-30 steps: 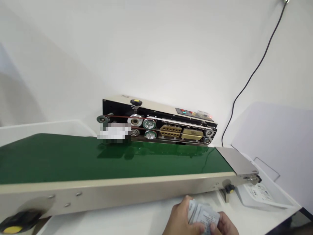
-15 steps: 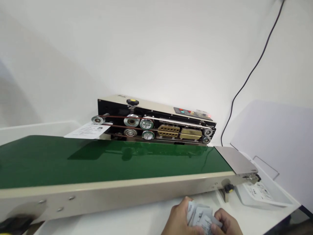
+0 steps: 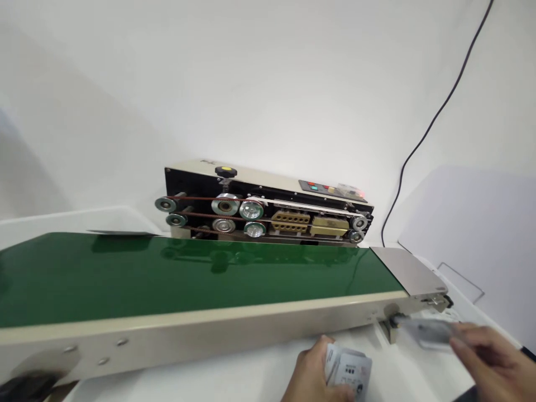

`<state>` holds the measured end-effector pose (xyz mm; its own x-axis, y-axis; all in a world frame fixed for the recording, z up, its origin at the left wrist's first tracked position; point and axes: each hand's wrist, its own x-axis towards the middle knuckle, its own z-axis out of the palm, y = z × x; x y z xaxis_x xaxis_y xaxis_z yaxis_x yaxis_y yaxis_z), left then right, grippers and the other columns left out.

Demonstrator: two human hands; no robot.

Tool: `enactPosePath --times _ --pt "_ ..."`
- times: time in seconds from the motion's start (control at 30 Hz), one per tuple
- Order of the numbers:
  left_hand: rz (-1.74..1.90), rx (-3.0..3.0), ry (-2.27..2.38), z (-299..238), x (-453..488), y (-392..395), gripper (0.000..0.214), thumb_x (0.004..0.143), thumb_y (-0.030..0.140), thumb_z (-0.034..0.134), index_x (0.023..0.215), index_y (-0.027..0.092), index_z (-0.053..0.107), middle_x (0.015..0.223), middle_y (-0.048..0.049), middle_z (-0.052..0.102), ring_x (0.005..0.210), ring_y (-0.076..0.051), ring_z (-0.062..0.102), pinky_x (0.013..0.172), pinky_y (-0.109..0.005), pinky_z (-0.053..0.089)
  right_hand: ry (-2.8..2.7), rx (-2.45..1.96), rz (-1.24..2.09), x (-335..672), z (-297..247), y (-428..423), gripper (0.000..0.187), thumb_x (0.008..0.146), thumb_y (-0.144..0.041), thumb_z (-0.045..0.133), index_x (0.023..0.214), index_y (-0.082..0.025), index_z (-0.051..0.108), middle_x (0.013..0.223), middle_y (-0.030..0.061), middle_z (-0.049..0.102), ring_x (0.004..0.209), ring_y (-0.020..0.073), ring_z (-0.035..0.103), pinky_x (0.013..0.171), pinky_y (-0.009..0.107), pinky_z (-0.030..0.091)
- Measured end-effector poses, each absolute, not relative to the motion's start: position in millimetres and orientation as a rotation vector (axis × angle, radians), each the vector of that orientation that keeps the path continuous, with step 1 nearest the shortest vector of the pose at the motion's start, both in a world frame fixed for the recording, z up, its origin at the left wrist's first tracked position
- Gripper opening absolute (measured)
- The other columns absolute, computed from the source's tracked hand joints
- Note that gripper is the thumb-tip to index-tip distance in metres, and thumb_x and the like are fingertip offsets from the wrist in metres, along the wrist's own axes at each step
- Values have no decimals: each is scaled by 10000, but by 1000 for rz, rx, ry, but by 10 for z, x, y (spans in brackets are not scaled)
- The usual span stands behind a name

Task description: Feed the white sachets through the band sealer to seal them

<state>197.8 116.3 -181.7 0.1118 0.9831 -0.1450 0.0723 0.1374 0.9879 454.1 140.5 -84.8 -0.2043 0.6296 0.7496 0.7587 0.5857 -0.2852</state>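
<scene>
My left hand (image 3: 312,379) is closed around a small stack of pale printed packets (image 3: 349,371) at the bottom of the view, with the thumb over their lower part. To the right, my right hand (image 3: 494,357) pinches one silvery packet (image 3: 431,334), blurred by motion, apart from the stack. That packet is in front of the conveyor's right end. At the far left of the green conveyor belt (image 3: 251,279), another packet (image 3: 123,233) lies low along the back edge and looks dark and thin.
Behind the belt stands a band sealer (image 3: 268,190) with exposed wheels, belts and brass blocks. A metal plate (image 3: 410,268) covers the belt's right end. A white bin (image 3: 494,321) is partly hidden behind my right hand. A black cable (image 3: 435,117) hangs down the wall.
My right hand has left the stack and moved right with one packet. The packet at the sealer's left end has come free of it and dropped nearly flat at the belt's back edge.
</scene>
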Motion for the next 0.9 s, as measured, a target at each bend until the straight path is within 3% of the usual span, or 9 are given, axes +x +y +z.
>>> enactPosePath --times 0.1,0.2,0.33,0.9 --pt "969 1215 1243 -1803 1980 1159 304 501 46 633 729 180 484 659 39 621 648 -155 588 528 -186 413 -1852 -896 -844 4440 -438 1649 80 795 -221 576 726 -204 614 676 14 690 492 117 603 415 188 425" --pt "952 1227 1253 -1793 1973 1152 303 514 51 620 764 175 504 681 31 636 670 -167 605 548 -193 431 -1864 -591 -1263 4336 -283 2082 145 743 -55 580 675 -183 585 675 -2 693 534 88 605 467 170 407" --pt "939 1206 1211 -1820 1958 1157 300 522 45 610 770 174 502 664 37 626 672 -163 608 552 -187 434 -1912 -514 -1530 4295 -318 2628 212 696 -9 555 558 -168 531 724 -32 699 519 66 566 476 178 369" --pt "914 1229 1247 -1896 1949 1178 393 490 133 727 832 165 537 720 2 652 710 -195 620 572 -207 427 -2233 -789 -1406 4136 -557 3235 165 692 -66 465 609 -141 585 735 37 666 453 85 450 431 219 205"
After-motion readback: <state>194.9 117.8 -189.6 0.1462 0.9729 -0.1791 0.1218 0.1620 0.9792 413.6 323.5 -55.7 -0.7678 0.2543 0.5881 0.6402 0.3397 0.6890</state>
